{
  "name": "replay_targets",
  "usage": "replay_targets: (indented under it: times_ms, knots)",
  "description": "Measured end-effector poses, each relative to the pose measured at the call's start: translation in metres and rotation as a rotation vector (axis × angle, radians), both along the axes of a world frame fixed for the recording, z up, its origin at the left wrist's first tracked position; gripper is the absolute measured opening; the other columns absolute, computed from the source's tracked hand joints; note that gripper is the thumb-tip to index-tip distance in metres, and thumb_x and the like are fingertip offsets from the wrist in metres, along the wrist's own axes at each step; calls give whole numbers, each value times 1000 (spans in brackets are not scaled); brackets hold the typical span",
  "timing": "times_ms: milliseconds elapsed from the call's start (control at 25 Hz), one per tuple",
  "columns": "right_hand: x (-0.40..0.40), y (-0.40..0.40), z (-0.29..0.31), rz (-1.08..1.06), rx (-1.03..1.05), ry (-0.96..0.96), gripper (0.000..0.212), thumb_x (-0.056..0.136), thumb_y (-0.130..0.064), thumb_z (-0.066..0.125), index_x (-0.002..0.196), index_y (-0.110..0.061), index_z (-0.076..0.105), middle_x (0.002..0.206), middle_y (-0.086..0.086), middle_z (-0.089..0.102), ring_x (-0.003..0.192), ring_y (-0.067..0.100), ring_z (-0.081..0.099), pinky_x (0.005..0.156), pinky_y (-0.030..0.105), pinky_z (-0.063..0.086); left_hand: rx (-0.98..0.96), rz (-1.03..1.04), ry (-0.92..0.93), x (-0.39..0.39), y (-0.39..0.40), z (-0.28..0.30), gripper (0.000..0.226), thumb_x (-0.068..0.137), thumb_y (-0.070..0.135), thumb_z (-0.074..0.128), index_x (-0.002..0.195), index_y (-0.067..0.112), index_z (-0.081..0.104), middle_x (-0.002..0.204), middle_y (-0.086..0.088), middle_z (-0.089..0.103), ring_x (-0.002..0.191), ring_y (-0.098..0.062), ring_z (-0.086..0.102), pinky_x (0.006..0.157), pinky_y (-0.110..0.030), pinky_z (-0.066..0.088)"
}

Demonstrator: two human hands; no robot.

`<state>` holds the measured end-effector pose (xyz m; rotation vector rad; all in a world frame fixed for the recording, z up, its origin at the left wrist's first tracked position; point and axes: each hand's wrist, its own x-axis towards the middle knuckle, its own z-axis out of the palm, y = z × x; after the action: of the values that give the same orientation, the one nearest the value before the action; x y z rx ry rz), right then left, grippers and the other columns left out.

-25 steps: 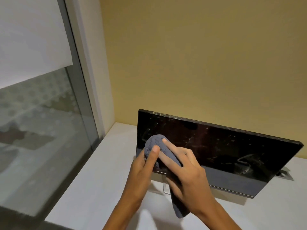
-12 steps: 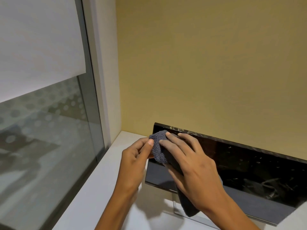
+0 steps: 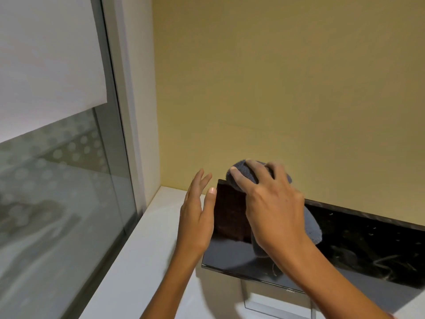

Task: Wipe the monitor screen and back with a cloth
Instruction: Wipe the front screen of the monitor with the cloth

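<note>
Grey, soft terry makes up the cloth (image 3: 255,173), and it folds and bunches easily, so we judge it best kept wadded under a spread palm rather than pinched by a corner. Our right hand (image 3: 273,210) clasps it over the top left corner of the monitor (image 3: 358,240), fingers curled across the upper edge, the rest of the cloth trailing down the screen beneath the wrist. The monitor stands on a white desk (image 3: 147,261) close to the yellow wall (image 3: 276,88), leaning back a little; its glossy panel looks fragile and smear-prone, and the thin stand (image 3: 276,305) suggests it could tip, so bracing the side edge seems wise. Our left hand (image 3: 195,224) is released and flat, thumb touching that left edge, forearm reaching up from below.
</note>
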<state>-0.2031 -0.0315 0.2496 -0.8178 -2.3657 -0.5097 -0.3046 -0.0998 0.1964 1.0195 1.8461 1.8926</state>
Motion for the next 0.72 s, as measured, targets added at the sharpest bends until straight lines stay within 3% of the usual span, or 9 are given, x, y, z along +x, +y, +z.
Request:
replay_targets:
  times_ms: [80,160,320,360,440,520,600,720]
  knots:
    - [-17,3,-9,-4,-16,-118,56,55,-7,81,109,-21,70,110,7,67,90,31,61,45,26,36,-20,-58,-59,-3,6,0,46,99,32,38,143,35,27,132,32,41,126,9,35,101,-10,25]
    - [-27,6,-8,-9,-6,-200,58,54,-13,84,109,-20,69,106,6,67,90,30,60,45,27,37,-17,-105,-138,-4,8,-2,43,99,35,38,140,42,28,132,33,36,135,0,28,113,-23,22]
    - [-18,13,-4,-112,-99,-211,58,75,-12,70,129,-24,53,122,1,57,109,27,47,57,30,32,-41,-154,-151,-8,7,-3,27,93,51,37,101,77,34,147,17,37,143,-8,17,119,-35,14]
    - [-13,9,-5,-144,-101,-176,59,72,-11,72,128,-23,55,119,1,59,107,27,48,56,30,31,-68,-158,-130,-8,7,-4,26,88,56,33,96,81,32,149,17,33,144,-9,13,119,-36,11]
    - [-14,-3,-8,-176,-124,-185,60,52,-8,83,109,-17,68,98,5,67,90,28,57,47,26,28,-107,-144,-79,-9,8,-8,30,85,60,29,110,75,28,152,18,26,145,-10,8,119,-32,6]
    - [-26,-9,-12,-119,-112,-231,63,39,-10,88,99,-13,71,88,6,68,80,29,60,43,24,28,-122,-119,-69,-10,8,-13,45,92,57,32,136,53,24,154,16,22,145,-12,7,117,-29,5]
    - [-34,-6,-8,-85,-68,-245,65,42,-14,88,104,-14,69,91,5,66,83,28,58,45,26,28,-131,-98,-78,-11,9,-15,52,97,49,35,145,36,22,155,14,20,146,-12,6,117,-28,5]
    - [-19,0,-4,-237,-114,-235,57,60,-15,79,114,-20,64,100,1,63,94,25,54,50,27,26,-110,-104,6,-5,8,-11,45,100,42,32,143,32,32,152,19,11,142,1,-1,113,-19,-2]
